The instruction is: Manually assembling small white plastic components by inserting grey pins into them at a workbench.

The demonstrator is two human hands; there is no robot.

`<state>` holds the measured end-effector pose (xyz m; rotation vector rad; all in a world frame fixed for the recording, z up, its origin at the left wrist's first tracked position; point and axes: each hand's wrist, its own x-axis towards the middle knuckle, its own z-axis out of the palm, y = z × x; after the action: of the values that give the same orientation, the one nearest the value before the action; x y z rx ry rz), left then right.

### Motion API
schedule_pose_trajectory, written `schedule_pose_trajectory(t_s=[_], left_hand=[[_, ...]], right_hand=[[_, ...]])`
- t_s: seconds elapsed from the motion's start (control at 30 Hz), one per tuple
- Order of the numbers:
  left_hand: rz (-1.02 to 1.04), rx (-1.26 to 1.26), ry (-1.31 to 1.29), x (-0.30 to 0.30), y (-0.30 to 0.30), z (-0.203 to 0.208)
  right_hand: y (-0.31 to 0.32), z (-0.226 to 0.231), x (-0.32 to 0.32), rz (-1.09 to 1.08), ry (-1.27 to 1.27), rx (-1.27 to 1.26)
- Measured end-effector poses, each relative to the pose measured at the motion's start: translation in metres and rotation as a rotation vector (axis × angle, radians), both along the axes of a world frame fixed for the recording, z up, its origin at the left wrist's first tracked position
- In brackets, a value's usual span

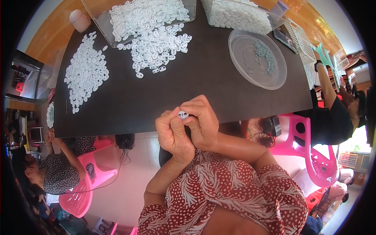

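Observation:
Close to the table's near edge, my left hand (172,131) and my right hand (201,121) meet, fingers pinched around one small white oval plastic piece (183,114) with two dark holes. Both thumbs and forefingers press on it from either side. Beyond my hands, a heap of similar white two-hole pieces (156,49) spills over the dark table (168,88). Another pile of white pieces (87,70) lies on the left. To the right, a round clear plastic lid (243,72) holds many small grey-green slender parts (265,56).
A clear bin (192,9) full of white pieces stands at the back, with a second bin (235,17) to its right. Beside that lie a phone (285,41) and a white basket (299,37). People sit on both sides, near pink chairs (321,164).

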<state>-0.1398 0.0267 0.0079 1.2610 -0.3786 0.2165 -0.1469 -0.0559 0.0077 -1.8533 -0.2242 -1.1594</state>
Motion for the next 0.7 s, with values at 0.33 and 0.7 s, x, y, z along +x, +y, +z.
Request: schedule_pose_trajectory(t_s=[0.33,0.7], left_hand=[[-0.07,0.122,0.006,0.003,0.005,-0.001],[0.22,0.836,-0.658,0.118,0.015,0.008]], right_hand=[[-0.009,-0.003,-0.009,0.028,0.178,0.097],[-0.091,0.059,0.017,-0.028,0.466,0.295]])
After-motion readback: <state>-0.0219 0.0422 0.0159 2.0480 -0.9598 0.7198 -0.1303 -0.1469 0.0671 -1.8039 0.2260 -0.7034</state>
